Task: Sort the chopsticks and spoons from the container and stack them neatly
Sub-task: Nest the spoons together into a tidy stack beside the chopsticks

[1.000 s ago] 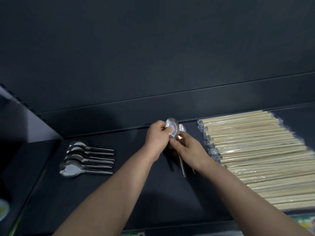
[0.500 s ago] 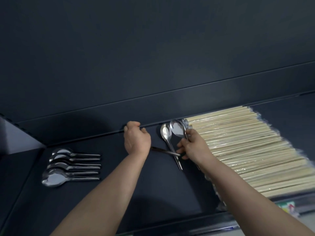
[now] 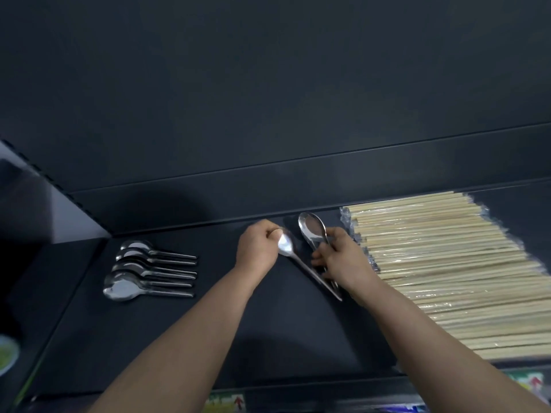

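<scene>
At the near edge, the shelf's front lip carries coloured labels (image 3: 228, 402), and a white-and-green dish (image 3: 7, 354) shows blurred at the far left. Both bare forearms reach over the dark matte shelf (image 3: 149, 338).

The left hand (image 3: 258, 248) has its fingers curled, pinching the bowl of a loose spoon (image 3: 286, 244) whose handle slants down to the right and passes under the right hand (image 3: 343, 260). That hand's fingers wrap the handle of a second spoon (image 3: 311, 231), bowl pointing toward the back; whether it holds more than one I cannot tell.

A row of spoons (image 3: 143, 272) lies on the shelf well to the left, handles pointing right. The wrapped chopsticks (image 3: 447, 269) lie in a broad layer just right of the right hand. Behind rises a dark back panel (image 3: 268, 84), with a pale side wall (image 3: 59, 210) at left.

Half a second ago the left hand was a fist farther left by the back ledge; now it is near the right hand.
</scene>
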Available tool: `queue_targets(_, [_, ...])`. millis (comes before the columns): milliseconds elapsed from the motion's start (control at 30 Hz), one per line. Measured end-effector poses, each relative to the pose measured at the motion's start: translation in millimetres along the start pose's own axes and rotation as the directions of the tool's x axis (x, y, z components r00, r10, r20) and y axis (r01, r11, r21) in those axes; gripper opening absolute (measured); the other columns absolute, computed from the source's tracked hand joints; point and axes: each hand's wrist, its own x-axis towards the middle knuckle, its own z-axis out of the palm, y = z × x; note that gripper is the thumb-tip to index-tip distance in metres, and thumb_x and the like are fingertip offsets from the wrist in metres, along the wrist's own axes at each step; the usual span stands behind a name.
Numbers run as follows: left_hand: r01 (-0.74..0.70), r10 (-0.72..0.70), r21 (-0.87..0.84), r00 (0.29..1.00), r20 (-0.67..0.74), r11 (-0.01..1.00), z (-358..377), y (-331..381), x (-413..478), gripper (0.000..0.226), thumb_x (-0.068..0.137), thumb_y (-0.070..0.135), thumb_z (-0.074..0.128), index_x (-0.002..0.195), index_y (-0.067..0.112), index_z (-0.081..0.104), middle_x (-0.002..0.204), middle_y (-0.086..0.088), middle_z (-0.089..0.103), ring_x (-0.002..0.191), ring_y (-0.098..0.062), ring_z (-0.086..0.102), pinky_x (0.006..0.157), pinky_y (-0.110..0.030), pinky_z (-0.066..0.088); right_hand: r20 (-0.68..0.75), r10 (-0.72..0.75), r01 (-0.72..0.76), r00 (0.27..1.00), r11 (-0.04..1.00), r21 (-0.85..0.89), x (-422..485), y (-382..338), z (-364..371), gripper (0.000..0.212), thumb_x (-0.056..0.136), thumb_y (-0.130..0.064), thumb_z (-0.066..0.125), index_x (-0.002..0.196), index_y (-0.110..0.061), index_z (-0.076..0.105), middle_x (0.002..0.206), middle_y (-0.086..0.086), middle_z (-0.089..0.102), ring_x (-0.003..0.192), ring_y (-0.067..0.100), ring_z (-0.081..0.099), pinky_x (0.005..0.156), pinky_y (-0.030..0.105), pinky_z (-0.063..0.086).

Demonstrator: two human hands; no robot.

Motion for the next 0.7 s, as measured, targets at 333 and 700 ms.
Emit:
queue_targets(333, [-0.01, 0.002, -0.076, 0.994, -0.113, 0.997, 35, 37, 6, 0.031, 0.085, 0.045, 0.068, 0.091, 0.018, 0.054, 0.092, 0.002, 0.064, 0.091, -0.021, 0.063, 0.078, -0.032, 0.049, -0.053, 0.025, -0.017, 0.998, 0.99, 0.142, -8, -1, -25, 0.01, 0.102, -0.018, 0.038, 0.109, -0.023, 0.043, 0.071, -0.004, 0.056, 0.045, 0.006, 0.042, 0.038, 0.018, 0.031])
queue_targets(700, [-0.016, 0.021, -0.083, 0.998, 0.055, 0.996, 49, 23, 10, 0.018, 0.091, 0.022, 0.06, 0.079, 0.008, 0.058, 0.074, -0.005, 0.061, 0.071, -0.025, 0.058, 0.068, -0.039, 0.055, -0.185, 0.019, -0.006, 0.983, 0.997, 0.075, 0, 12, -45, 0.016, 0.098, -0.019, 0.042, 0.11, -0.027, 0.047, 0.077, -0.004, 0.065, 0.073, 0.015, 0.066, 0.07, 0.039, 0.052])
